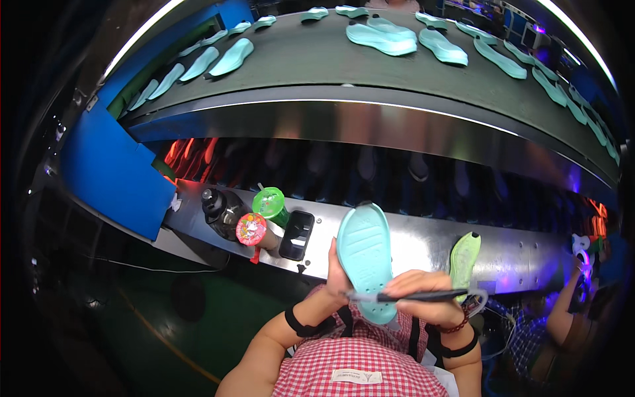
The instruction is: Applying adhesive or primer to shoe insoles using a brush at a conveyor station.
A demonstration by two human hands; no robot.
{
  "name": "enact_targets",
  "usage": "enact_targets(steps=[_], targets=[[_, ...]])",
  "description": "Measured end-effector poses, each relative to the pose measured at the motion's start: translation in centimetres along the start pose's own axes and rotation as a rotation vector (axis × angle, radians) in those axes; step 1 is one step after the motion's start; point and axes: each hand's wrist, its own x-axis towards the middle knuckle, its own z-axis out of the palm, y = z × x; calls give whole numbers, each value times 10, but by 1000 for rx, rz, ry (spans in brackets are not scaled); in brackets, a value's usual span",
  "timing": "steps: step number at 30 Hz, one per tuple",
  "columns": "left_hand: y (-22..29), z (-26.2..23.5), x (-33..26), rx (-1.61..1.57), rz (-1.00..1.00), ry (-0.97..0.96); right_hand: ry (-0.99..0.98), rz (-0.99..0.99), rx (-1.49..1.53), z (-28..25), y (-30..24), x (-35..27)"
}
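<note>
A turquoise shoe sole (pixel 365 248) stands tilted in front of me, its grooved inner face toward me and a row of small holes near its lower end. My left hand (pixel 337 274) is closed on the sole's left edge. In my right hand (pixel 420 294) is a brush-like tool (pixel 436 296) with a black handle, held across the sole's lower part. A clear tube curves from its rear end, and its pale tip is blurred close to my left fingers. Whether the tip touches the sole, I cannot tell. To the right, a lime-green sole (pixel 465 259) lies on the metal ledge (pixel 423 241).
Left on the ledge are a dark bottle (pixel 223 213), a green-lidded cup (pixel 270 204), a pink-topped cup (pixel 251 229) and a phone (pixel 297 235). Beyond, a dark conveyor belt (pixel 291 63) carries several turquoise soles. A co-worker's arm (pixel 565 308) shows at right.
</note>
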Motion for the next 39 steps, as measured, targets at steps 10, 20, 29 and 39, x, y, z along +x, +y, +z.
enact_targets(steps=[10, 20, 29, 39], targets=[[16, 24, -6, -21, 278, 72, 223, 19, -35, -3, -4, -9], [37, 20, 16, 218, 556, 155, 29, 66, -48, -9, 8, 1], [28, -17, 17, -34, 611, 236, 77, 101, -116, 13, 22, -7], [32, -25, 8, 26, 601, 79, -68, 317, -155, 33, 28, 25]])
